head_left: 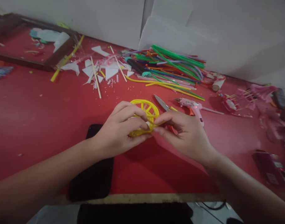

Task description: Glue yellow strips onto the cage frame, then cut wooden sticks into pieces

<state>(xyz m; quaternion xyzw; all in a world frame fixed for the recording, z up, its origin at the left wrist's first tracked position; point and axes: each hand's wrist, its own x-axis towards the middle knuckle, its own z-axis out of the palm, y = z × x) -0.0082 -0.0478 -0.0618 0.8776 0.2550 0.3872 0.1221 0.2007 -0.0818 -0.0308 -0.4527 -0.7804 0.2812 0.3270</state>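
Observation:
A yellow wheel made of pipe cleaners (147, 109), with spokes, is held just above the red table (39, 118). My left hand (120, 128) grips its near-left rim, fingers curled round it. My right hand (183, 132) pinches a yellow pipe-cleaner end at the wheel's right rim, thumb and forefinger pressed together. The lower part of the wheel is hidden behind my fingers.
Scissors (162, 103) and a pink glue gun (194, 107) lie just behind my right hand. A heap of coloured pipe cleaners (170, 67) lies at the back, white paper scraps and sticks (102, 70) to its left. A black phone (93, 174) lies under my left forearm. Pink craft pieces (251, 96) sit at right.

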